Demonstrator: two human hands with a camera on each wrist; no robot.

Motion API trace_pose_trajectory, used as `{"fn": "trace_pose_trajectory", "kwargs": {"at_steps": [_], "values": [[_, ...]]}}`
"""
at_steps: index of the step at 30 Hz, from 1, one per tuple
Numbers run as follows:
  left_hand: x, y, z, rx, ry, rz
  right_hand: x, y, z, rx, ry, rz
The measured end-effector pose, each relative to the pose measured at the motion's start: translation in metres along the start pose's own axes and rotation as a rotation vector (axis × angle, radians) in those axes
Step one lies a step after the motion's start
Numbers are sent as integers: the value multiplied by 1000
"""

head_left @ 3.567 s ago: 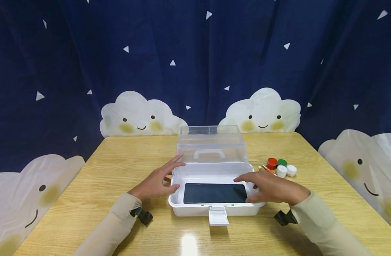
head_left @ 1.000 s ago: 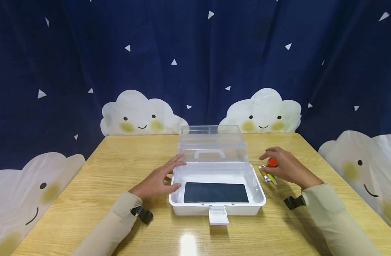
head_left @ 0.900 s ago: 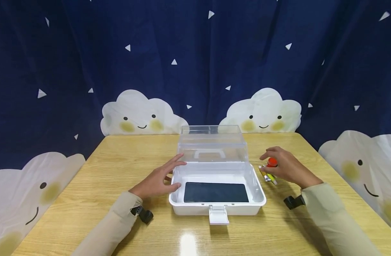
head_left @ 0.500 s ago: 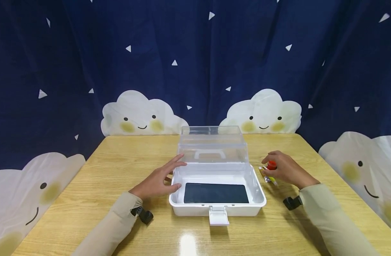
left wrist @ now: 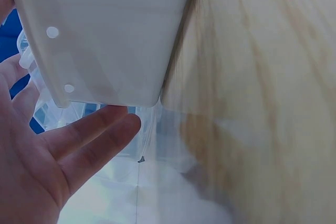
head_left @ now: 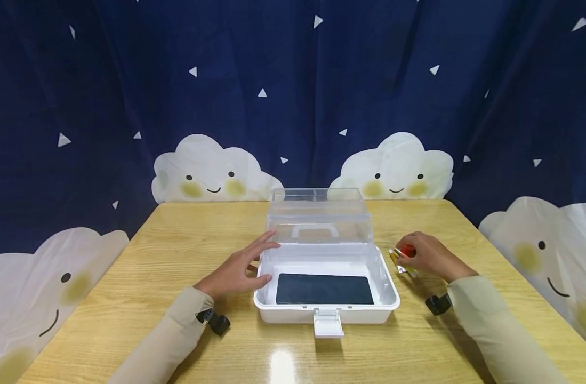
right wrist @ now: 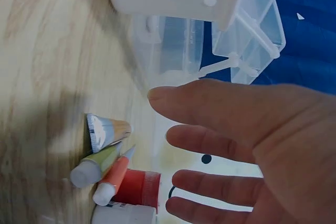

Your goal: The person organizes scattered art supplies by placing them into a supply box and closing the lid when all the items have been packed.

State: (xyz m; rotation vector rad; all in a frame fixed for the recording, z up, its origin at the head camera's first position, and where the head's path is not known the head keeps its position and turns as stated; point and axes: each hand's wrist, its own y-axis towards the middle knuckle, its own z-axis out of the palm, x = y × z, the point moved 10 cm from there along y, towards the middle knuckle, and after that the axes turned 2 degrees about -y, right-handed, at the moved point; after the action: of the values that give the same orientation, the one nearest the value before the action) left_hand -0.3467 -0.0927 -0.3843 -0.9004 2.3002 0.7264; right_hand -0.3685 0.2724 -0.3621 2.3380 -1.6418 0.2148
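Note:
A white plastic box (head_left: 269, 314) with a raised clear lid (head_left: 316, 205) stands in the middle of the table, a dark flat rectangle (head_left: 323, 289) on its floor. My left hand (head_left: 237, 272) is at its left end, fingers spread and fingertips right at the wall. To the right of the box, my right hand (head_left: 432, 258) hovers over small paint tubes and jars, its fingers and thumb apart. The right wrist view shows an orange-brown tube (right wrist: 113, 131), a yellow-green tube (right wrist: 97, 163), an orange-red tube (right wrist: 115, 178), a red jar (right wrist: 139, 187) and a white jar (right wrist: 126, 214).
The box's front latch (head_left: 328, 322) hangs down over the table (head_left: 201, 229). A dark blue curtain (head_left: 293, 96) with white clouds and triangles rises behind and beside the table. Black wrist cameras sit under both sleeves.
My right hand has moved from over the box's right end to the tubes and jars, and dipped lower in the last second. The left hand stays in place.

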Motion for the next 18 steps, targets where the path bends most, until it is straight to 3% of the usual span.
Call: {"fn": "trace_pose_trajectory", "kwargs": {"at_steps": [7, 18], "values": [[1, 1, 1, 2, 6, 7, -2, 1, 9, 26, 12, -2], [-1, 1, 1, -4, -1, 14, 1, 0, 16, 19, -101, 3]]}}
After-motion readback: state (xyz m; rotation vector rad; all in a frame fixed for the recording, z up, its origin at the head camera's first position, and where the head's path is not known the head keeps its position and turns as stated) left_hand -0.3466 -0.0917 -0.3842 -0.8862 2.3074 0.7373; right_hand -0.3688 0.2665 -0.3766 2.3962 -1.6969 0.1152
